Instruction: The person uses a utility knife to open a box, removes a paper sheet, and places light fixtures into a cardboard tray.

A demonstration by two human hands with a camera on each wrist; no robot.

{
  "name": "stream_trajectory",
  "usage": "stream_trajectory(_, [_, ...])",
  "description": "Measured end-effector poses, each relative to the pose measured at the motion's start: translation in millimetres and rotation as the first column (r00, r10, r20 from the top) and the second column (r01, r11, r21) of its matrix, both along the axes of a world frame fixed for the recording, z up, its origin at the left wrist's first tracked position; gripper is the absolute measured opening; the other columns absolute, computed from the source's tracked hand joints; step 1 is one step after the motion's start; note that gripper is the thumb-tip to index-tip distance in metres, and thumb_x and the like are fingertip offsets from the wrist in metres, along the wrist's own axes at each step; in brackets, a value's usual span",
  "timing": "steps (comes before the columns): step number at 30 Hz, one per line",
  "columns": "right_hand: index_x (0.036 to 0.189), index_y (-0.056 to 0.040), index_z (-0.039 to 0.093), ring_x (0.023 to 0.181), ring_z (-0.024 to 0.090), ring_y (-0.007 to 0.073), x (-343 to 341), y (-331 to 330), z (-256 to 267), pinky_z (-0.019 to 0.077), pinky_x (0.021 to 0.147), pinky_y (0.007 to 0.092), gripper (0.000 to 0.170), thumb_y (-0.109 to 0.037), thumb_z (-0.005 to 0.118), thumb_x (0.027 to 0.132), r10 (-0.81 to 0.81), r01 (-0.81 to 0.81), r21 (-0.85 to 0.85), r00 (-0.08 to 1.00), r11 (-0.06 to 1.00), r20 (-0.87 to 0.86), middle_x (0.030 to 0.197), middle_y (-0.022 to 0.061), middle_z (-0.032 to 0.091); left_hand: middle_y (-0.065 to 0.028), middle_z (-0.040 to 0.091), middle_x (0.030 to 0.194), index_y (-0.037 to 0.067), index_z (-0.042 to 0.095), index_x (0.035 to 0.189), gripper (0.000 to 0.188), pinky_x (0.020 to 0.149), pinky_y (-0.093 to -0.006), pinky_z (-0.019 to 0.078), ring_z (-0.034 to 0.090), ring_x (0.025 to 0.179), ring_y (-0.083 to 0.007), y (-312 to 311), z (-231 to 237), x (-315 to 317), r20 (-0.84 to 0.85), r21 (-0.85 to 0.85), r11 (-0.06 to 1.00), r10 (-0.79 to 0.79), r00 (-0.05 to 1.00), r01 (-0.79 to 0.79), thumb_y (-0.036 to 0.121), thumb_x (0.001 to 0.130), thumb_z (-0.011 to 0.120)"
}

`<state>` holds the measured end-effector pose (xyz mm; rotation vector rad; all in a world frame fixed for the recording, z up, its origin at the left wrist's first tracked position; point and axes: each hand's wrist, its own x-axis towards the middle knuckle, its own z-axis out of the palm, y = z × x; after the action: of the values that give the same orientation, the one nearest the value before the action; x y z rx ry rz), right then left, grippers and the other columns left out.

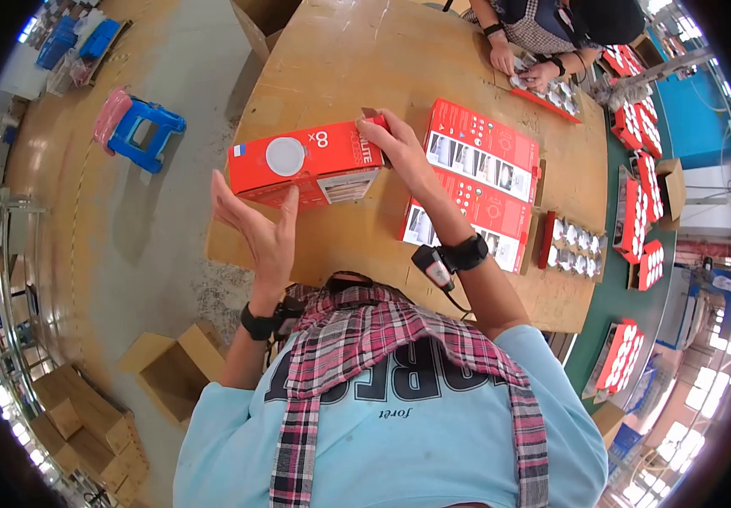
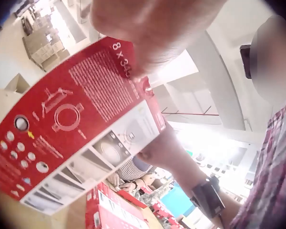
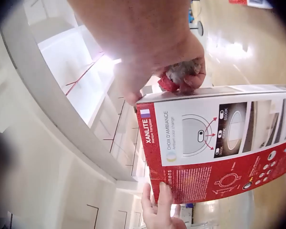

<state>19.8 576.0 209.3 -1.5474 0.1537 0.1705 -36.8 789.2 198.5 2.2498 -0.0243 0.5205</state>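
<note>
A red carton with a white disc picture is held above the table's near left part. My right hand grips its right end, thumb on top. In the right wrist view, the curled fingers of my right hand hold a red flap and something grey at the carton's end. My left hand has straight fingers, its thumb against the carton's near side. The left wrist view shows my left hand over the printed carton, fingertips partly hidden.
Two red cartons lie on the wooden table to the right, beside an open box of lamps. Across the table another person handles lamps in a box. Empty cardboard boxes stand on the floor at lower left.
</note>
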Motion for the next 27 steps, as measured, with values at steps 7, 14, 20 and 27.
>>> stream_trajectory(7, [0.104,0.0035,0.056,0.085,0.054,0.0135,-3.2,8.3,-16.5,0.0432,0.081,0.0279,0.041,-0.033,0.062,0.087,-0.058,0.058,0.000,0.996,0.998,0.072,0.090,0.0086,0.058,-0.0192,0.003,0.151,0.002,-0.008,0.147,0.093,0.114,-0.0456,0.0074,0.009,0.140,-0.0302,-21.5,4.9,-4.4,-0.047,-0.402,0.915,-0.013,0.999,-0.007,0.018,0.088,0.062])
stream_trajectory(14, [0.104,0.0024,0.056,0.087,0.052,0.0142,-7.5,8.0,-17.8,0.0418,0.083,0.0279,0.039,-0.033,0.061,0.088,-0.047,0.048,-0.004,0.996,0.999,0.074,0.093,0.0081,0.056,-0.0205,-0.002,0.151,0.002,-0.013,0.146,0.098,0.114,-0.0445,0.0074,0.005,0.141,-0.0299,-29.0,7.6,-7.7,-0.066,-0.458,0.888,0.018,0.998,-0.046,0.017,0.087,0.063])
stream_trajectory(20, [0.103,0.0025,0.055,0.088,0.052,0.0146,-8.0,7.8,-16.1,0.0418,0.083,0.0289,0.039,-0.033,0.061,0.088,-0.046,0.044,0.024,0.995,0.999,0.083,0.094,0.0090,0.055,-0.0222,-0.004,0.151,0.003,-0.016,0.146,0.101,0.114,-0.0446,0.0089,0.005,0.142,-0.0302,-33.5,5.4,-13.2,-0.083,-0.472,0.880,0.014,0.996,-0.051,0.017,0.086,0.065])
stream_trajectory(27, [0.102,0.0022,0.054,0.087,0.051,0.0154,-7.4,6.4,-21.7,0.0418,0.083,0.0299,0.039,-0.034,0.060,0.089,-0.035,0.035,0.002,0.992,0.999,0.121,0.094,0.0101,0.054,-0.0180,0.000,0.153,0.007,-0.012,0.148,0.094,0.115,-0.0423,0.0023,0.005,0.143,-0.0261,-38.0,3.6,-6.7,0.000,-0.570,0.822,-0.009,1.000,0.007,0.015,0.089,0.061])
